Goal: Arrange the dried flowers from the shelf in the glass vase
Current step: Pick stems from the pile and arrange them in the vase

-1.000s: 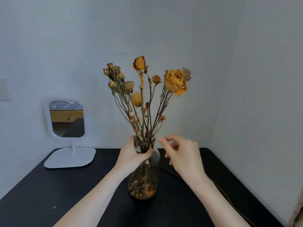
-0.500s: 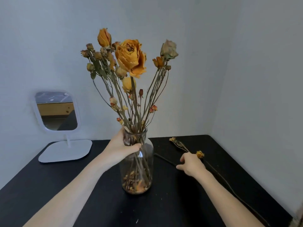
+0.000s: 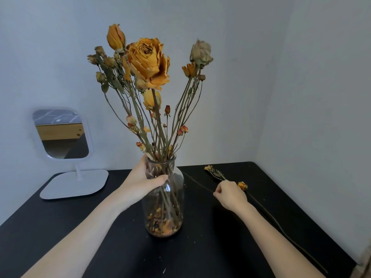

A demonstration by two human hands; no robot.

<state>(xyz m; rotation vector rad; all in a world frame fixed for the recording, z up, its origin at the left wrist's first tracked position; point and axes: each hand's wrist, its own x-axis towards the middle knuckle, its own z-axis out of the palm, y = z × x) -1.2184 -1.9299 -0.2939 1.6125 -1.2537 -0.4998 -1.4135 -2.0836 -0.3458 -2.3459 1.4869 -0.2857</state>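
Home corner: vanity mirror [image 3: 61,135], black table [image 3: 200,257].

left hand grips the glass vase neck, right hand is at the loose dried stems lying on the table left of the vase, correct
Not quite: the head view shows the loose dried stems on the table right of the glass vase, not left. The left hand does grip the neck; the right hand is at the stems.
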